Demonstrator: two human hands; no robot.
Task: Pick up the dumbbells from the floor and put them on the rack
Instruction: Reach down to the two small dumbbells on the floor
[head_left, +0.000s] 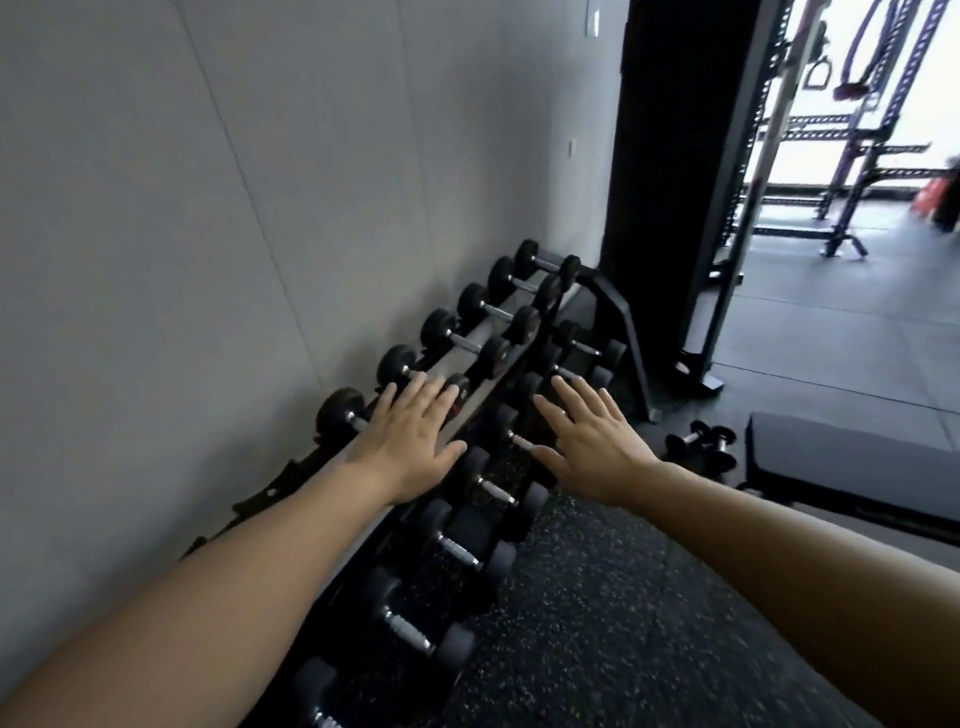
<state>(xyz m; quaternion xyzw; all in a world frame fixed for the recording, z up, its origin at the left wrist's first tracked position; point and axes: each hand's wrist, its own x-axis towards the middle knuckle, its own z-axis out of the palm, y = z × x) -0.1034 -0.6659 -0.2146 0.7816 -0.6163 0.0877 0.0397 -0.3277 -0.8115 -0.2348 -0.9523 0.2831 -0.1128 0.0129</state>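
Observation:
A black two-tier dumbbell rack runs along the grey wall, with several black round-headed dumbbells on its upper tier and several more on its lower tier. Small black dumbbells lie on the floor to the right of the rack's end, beside a bench. My left hand is stretched out flat over the upper tier, fingers spread, holding nothing. My right hand hovers flat over the lower tier, fingers apart and empty.
A dark padded bench sits low at the right. A wide black column rises behind the rack. A squat rack frame stands farther back near a bright window. Speckled rubber flooring lies under me.

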